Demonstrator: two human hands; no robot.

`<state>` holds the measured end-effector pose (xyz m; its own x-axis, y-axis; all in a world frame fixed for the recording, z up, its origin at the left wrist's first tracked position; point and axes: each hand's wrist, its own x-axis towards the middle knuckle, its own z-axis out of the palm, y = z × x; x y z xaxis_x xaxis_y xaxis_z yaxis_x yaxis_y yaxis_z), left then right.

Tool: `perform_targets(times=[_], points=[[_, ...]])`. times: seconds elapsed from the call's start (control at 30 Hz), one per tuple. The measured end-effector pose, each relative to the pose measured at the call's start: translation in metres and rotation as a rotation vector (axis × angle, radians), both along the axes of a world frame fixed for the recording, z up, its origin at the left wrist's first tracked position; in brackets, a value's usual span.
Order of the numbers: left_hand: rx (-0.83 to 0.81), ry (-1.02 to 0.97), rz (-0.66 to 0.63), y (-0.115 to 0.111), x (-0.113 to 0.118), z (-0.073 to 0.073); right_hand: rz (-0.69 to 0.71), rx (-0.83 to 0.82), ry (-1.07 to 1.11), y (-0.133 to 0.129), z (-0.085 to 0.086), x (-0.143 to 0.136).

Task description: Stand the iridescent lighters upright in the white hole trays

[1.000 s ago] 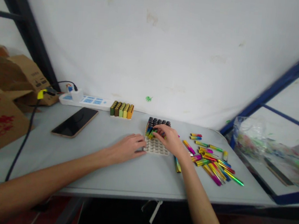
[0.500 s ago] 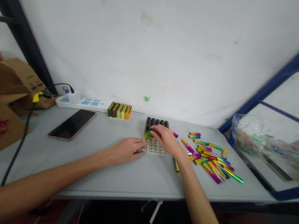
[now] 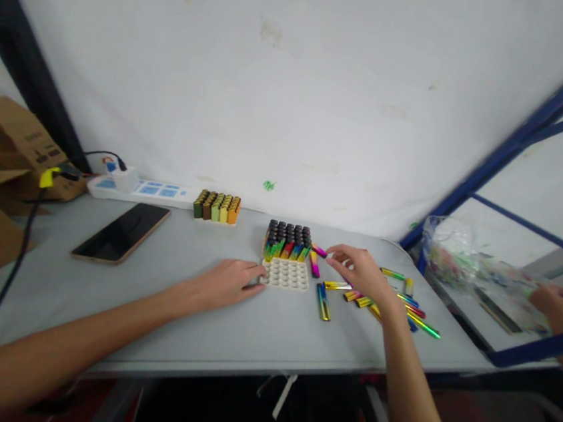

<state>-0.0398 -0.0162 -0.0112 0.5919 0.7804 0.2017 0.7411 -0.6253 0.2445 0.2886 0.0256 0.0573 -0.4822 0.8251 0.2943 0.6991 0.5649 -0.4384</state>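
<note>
My left hand [image 3: 234, 278] lies on the table with its fingertips closed at the left edge of a white tray [image 3: 285, 275] with rows of round holes. Along the tray's back side stands a block of black-topped, shiny multicoloured pieces [image 3: 288, 238] that look like lighters. To the right, my right hand [image 3: 358, 269] hovers low with thumb and index finger apart. Its fingertips are by the end of a pink metallic tube [image 3: 318, 250]; whether they touch it I cannot tell. Another pink and yellow tube [image 3: 314, 265] lies by the block.
Loose metallic tubes [image 3: 323, 303] are scattered at the right. A second block of gold-topped pieces [image 3: 217, 207], a phone [image 3: 122, 232], a power strip [image 3: 150, 189] and cardboard boxes [image 3: 11, 142] are at the left. Beyond the blue frame [image 3: 499, 153], another person's hands [image 3: 558, 307] show.
My right hand has moved right, away from the block, to the pink tube. My left hand stays at the tray. The view has shifted slightly.
</note>
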Motion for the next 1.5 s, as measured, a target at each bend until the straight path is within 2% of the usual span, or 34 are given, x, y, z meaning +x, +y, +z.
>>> perform_targets(times=[0.13, 0.23, 0.3, 0.5, 0.83, 1.1, 1.17, 1.3, 1.5], points=[[0.004, 0.021, -0.003, 0.000, 0.000, 0.000, 0.016, -0.043, -0.158, -0.007, -0.025, 0.035], [0.011, 0.029, -0.003, 0.000, 0.001, 0.001, 0.061, -0.087, -0.196, -0.007, -0.042, 0.042], [0.018, 0.022, -0.001, 0.000, 0.001, 0.001, 0.050, -0.086, -0.199, -0.004, -0.047, 0.039], [0.016, 0.007, 0.011, 0.001, 0.000, 0.001, -0.027, -0.073, -0.101, -0.002, -0.035, 0.022], [0.010, -0.026, 0.127, 0.014, 0.005, -0.004, 0.151, 0.125, 0.135, -0.016, -0.012, -0.006], [0.001, -0.165, 0.206, 0.032, 0.001, -0.010, 0.213, 0.136, 0.214, -0.027, -0.003, -0.029], [-0.016, -0.184, 0.172, 0.034, -0.002, -0.011, 0.207, 0.099, 0.244, -0.028, -0.003, -0.034], [0.004, -0.205, 0.014, 0.033, -0.008, -0.013, 0.165, -0.004, 0.253, -0.027, -0.011, -0.047], [0.034, -0.218, -0.135, 0.021, -0.006, -0.015, 0.125, 0.043, 0.121, -0.015, -0.040, -0.065]])
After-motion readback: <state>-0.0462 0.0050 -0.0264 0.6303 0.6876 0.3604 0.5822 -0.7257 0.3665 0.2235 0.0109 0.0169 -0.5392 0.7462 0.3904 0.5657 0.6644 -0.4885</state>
